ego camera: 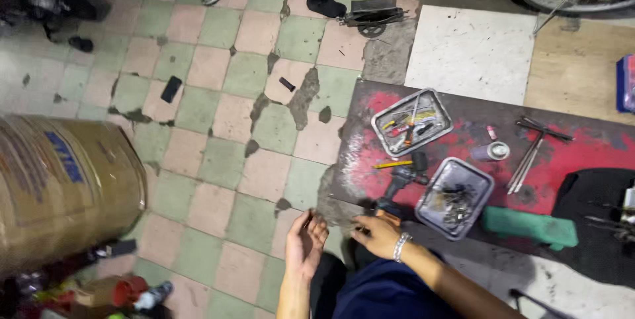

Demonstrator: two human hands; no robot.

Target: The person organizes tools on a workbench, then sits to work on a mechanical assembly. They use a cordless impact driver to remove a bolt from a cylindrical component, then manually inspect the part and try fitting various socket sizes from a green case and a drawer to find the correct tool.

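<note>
The person sits low on the pink and green tiled floor (218, 127), and both hands are out in front. The left hand (305, 245) is open, palm up, fingers a little curled, and it holds nothing. The right hand (378, 234), with a silver bracelet (401, 246) on the wrist, lies flat with loose fingers at the near edge of a red and black mat (595, 147), just beside the base of a black power drill (400, 187). I cannot tell if it touches the drill. Right of the drill sits a square metal tray of small dark parts (456, 197). A second metal tray with tools (411, 122) lies farther back. A yellow pencil (392, 165) lies between that tray and the drill. A green cloth (529, 226) lies to the right. A big brown cardboard drum (63, 187) stands at the left.
</note>
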